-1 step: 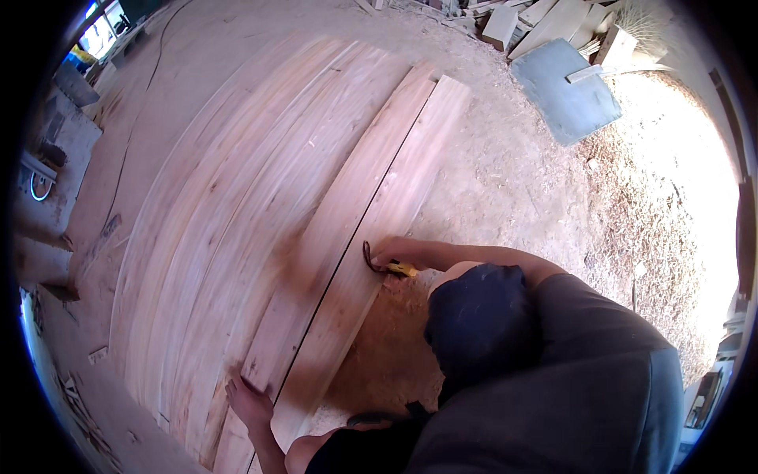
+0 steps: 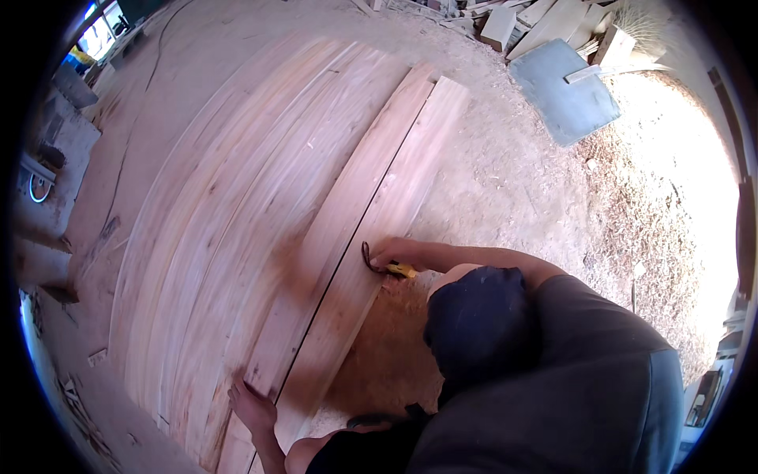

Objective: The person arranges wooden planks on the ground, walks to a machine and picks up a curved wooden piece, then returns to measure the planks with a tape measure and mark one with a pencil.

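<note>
The right hand [image 2: 387, 253] held a yellow-and-black tool [image 2: 402, 270], apparently a tape measure, in closed fingers at the outer edge of the right plank [image 2: 407, 174]. The left hand [image 2: 254, 409] rested on the neighbouring plank [image 2: 332, 225], fingers and thumb spread apart.

Bare hands over long wooden planks [image 2: 355, 189].
The left hand [image 2: 254, 408] rests on one at seven o'clock; the right hand [image 2: 387, 251], near centre, grips a yellow-and-black tool [image 2: 401, 270]; wood shavings [image 2: 643, 213] spread at three o'clock.
</note>
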Available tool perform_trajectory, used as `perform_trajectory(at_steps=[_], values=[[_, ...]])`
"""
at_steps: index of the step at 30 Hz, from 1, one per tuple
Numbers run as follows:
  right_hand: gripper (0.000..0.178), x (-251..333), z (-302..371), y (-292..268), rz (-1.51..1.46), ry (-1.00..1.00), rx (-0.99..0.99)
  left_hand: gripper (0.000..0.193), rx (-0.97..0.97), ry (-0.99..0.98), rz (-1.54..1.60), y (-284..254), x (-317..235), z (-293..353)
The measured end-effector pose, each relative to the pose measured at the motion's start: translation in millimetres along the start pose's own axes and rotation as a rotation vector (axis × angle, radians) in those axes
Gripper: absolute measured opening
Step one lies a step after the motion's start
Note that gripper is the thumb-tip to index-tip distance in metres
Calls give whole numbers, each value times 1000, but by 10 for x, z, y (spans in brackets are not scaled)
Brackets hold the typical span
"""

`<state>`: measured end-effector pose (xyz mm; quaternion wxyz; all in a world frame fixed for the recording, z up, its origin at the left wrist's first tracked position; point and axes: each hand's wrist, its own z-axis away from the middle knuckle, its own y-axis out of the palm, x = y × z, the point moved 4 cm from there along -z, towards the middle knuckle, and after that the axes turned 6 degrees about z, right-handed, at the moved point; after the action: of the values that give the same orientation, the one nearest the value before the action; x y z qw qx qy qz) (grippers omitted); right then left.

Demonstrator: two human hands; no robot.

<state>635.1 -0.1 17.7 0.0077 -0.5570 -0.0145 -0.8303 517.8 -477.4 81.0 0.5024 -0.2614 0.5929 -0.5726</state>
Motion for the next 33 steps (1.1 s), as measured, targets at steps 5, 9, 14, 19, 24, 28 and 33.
perform_trajectory(at_steps=[5, 9, 14, 19, 24, 28, 33], values=[[25, 260, 95, 52, -429, 391, -133, 86, 121, -113, 29, 443, 220, 793], [35, 249, -11, -21, -372, 451, -174, 95, 251, -114, 18, 860, 484, 1133], [38, 191, -102, 45, -270, 560, -257, 100, 122, 93, -20, 1331, 1041, 1692], [40, 209, -3, 69, -279, 523, -301, 99, 96, 120, 23, 1236, 1090, 1777], [42, 246, -23, -169, -271, 523, -446, 94, 37, 90, -4, 1185, 963, 1747], [42, 246, -129, -220, -250, 535, -510, 87, 188, 17, 10, 1061, 799, 1585], [41, 189, -101, -280, -237, 525, -449, 78, 83, -49, 63, 1065, 529, 1543]])
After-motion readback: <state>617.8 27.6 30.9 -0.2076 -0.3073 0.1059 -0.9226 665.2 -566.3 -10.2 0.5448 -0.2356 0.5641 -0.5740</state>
